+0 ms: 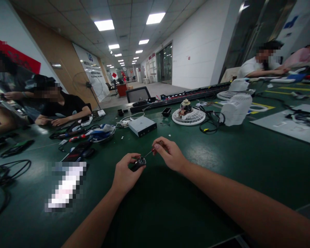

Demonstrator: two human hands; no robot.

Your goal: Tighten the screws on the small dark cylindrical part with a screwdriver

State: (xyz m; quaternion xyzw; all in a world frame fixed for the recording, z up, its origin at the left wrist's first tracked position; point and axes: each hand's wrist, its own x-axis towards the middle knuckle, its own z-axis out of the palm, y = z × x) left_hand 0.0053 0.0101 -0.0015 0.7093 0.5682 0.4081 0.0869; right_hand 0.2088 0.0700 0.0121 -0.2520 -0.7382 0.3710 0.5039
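My left hand [126, 172] is closed round a small black cylinder [137, 164], whose round end with a light-coloured rim faces up and to the right. In my right hand [169, 153] is a thin screwdriver [153, 150] with a reddish handle, gripped between thumb and fingers. Its slim shaft points down and left to the cylinder's round end. Whether the tip touches inside, I cannot tell. Both hands are above the dark green table [155, 206]. What the cylinder is does not show clearly.
Beyond my hands stand a grey metal box [142, 126], a small black tray [166, 111] and a white fan grille with its motor [188, 115]. A white housing [235, 108] sits to the right. Cables [5, 175] and a bright blurred-out patch [67, 186] lie left. Several people sit around the table.
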